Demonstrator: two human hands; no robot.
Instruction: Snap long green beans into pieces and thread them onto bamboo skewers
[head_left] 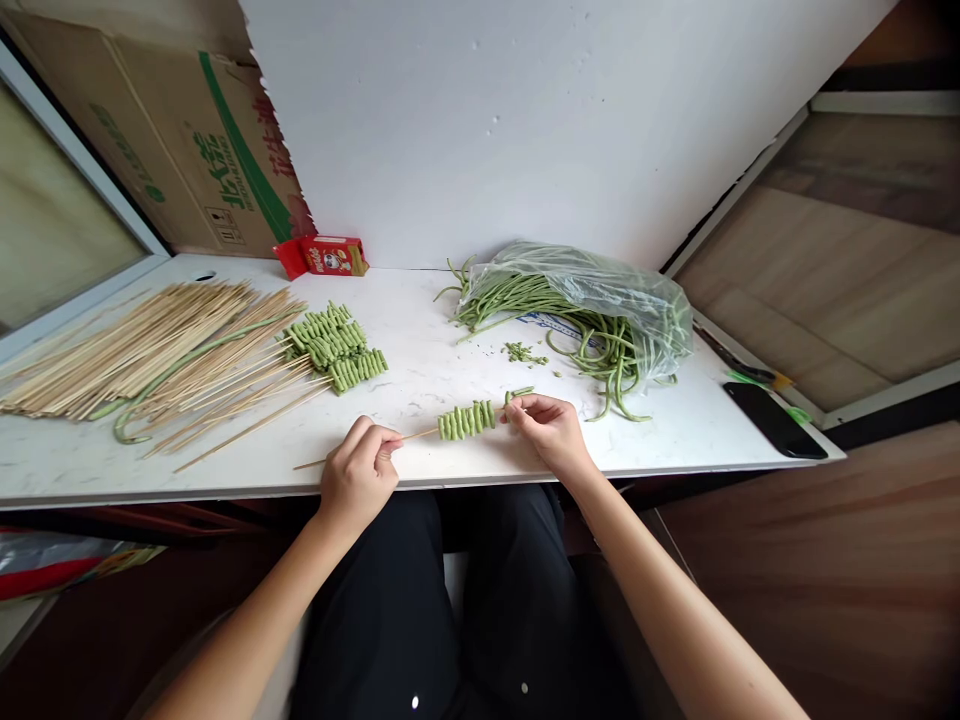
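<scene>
My left hand (360, 468) is closed round a thin bamboo skewer (420, 434), whose bare end sticks out to the left. Several short pieces of long green bean (466, 420) sit side by side on the skewer, crosswise to it. At its right end, my right hand (551, 430) pinches a length of green bean (519, 393); whether the skewer's tip enters it is hidden by the fingers. Beyond my left hand lie finished-looking bean skewers (330, 340), stacked with their sticks toward the left.
Loose bamboo skewers (150, 340) cover the counter's left, a long bean (202, 350) across them. A plastic bag (637, 290) of long beans (517, 295) lies right of centre, bean scraps (521, 352) before it. A red packet (337, 256) stands behind; a phone (772, 418) lies far right.
</scene>
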